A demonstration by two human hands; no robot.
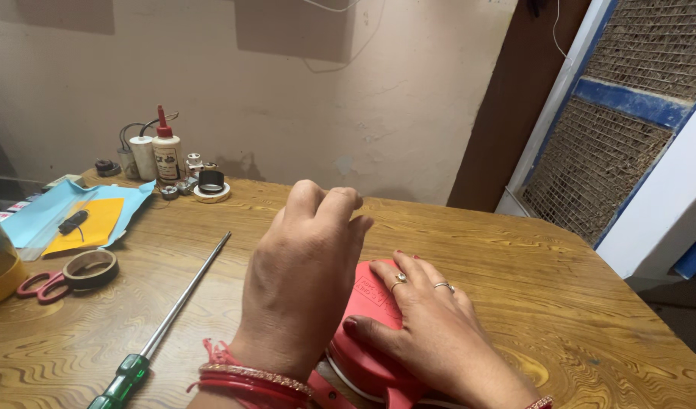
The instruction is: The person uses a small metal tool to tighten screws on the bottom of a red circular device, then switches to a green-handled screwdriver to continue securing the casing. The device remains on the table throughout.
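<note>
At the bottom centre of the frame, the right hand point(427, 329) lies flat on a red plastic casing point(370, 303), fingers spread and pressed onto its top, thumb along its near left edge; it steadies the piece rather than clasping it. The casing sits on the wooden table point(560, 303), low and a little right of centre, with a white rim showing along its lower edge. The left hand point(302, 280) is raised in front of it with fingers curled inward at the tips; whether they pinch something small I cannot tell, since the back of the hand covers them. Red bangles point(249, 379) ring that wrist.

As a judgement, the work looks midway: the casing is still being handled, and the green-handled screwdriver point(162, 322) lies untouched at lower left, its shaft running up toward the centre.

Much is hidden: the left hand blocks most of the casing's left part, the bottom edge cuts off its near end, and no screws or fastenings can be made out.

Further left are red-handled scissors point(45, 284) with a roll of tape point(90, 269) resting on them, then blue and yellow sheets point(90, 216). At the upper left, by the wall, stand a red-nozzled glue bottle point(166, 155) and small parts too tiny to identify.
</note>
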